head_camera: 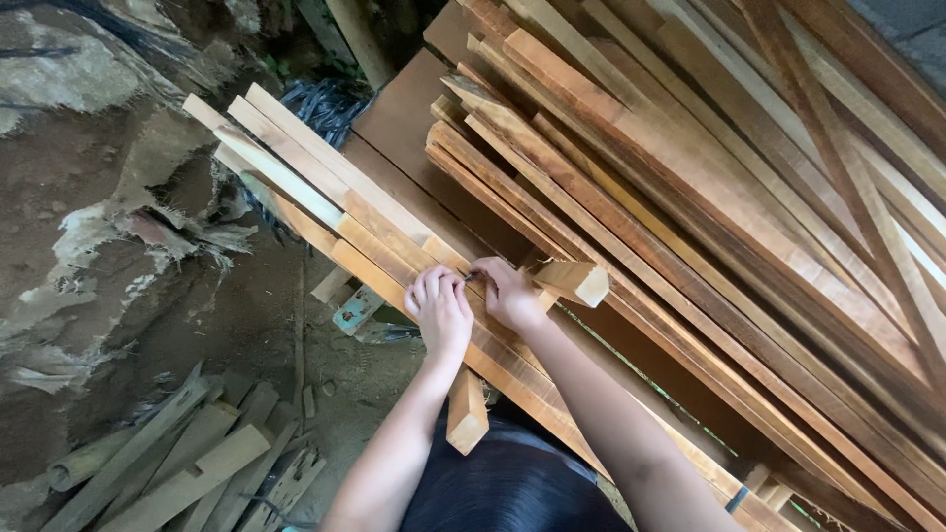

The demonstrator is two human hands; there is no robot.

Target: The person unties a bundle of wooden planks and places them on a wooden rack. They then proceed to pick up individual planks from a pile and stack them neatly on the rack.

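Hands meet over a bundle of long, pale-brown sawn wooden slats (325, 202) that runs from the upper left down toward the person's body. The left hand (439, 307) lies palm-down on the top slats, fingers curled loosely together, pressing on the wood without closing around anything. The right hand (506, 293) sits just beside it, touching the same slats, its fingertips pinched on a small dark slender object (470, 277) at the spot where the two hands come together; what the object is cannot be told, as it is too small.

A short squared wooden block (574, 281) with a pale cut end lies on the slats just right of the right hand. Another short block of light wood (466, 414) juts out below the bundle, under the left forearm.

To the right, a large stack of longer reddish-brown wooden battens (709, 197) leans across the view, well beyond the hands. A flat brown board (404, 118) shows between the bundle and the stack. On the dirt ground at lower left lies a heap of grey weathered wood offcuts (187, 463), and a small pale-green scrap piece (357, 308) rests on the ground beside the bundle.
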